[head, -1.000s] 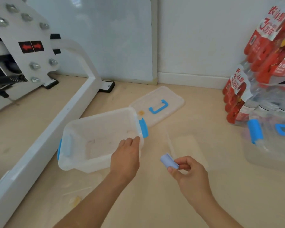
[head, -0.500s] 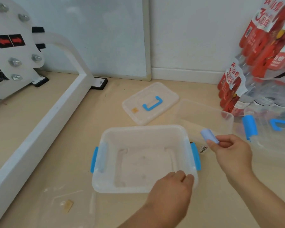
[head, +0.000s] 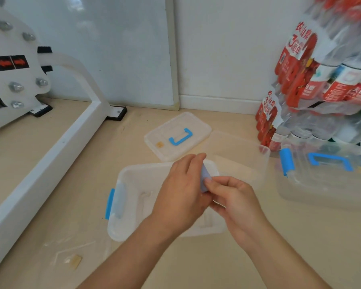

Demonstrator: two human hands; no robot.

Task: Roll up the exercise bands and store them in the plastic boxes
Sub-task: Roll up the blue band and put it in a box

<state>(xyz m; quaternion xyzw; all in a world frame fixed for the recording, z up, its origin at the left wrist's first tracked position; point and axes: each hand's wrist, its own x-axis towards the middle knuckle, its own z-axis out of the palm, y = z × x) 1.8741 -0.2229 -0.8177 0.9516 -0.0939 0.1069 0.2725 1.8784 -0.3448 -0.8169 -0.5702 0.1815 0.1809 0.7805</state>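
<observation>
At the centre of the frame, a small rolled exercise band (head: 204, 177), pale blue, is pinched between both hands above an open clear plastic box (head: 129, 203) with a blue side latch (head: 109, 203). The left hand (head: 181, 197) is curled around the roll from the left, fingers closed on it; the right hand (head: 236, 197) grips the roll's lower end with thumb and fingertips. The box stands on a beige floor (head: 50, 205), its interior seen to hold no band. A detached clear lid (head: 177, 136) with a blue handle lies flat just beyond the box, toward the upper centre. A second clear container (head: 242, 155) is noted immediately right of the lid, and a third box (head: 325, 176) with blue fittings at the right edge. Shrink-wrapped bottle packs (head: 313, 80) are stacked at upper right. A white machine frame (head: 50, 155) occupies the left side.
</observation>
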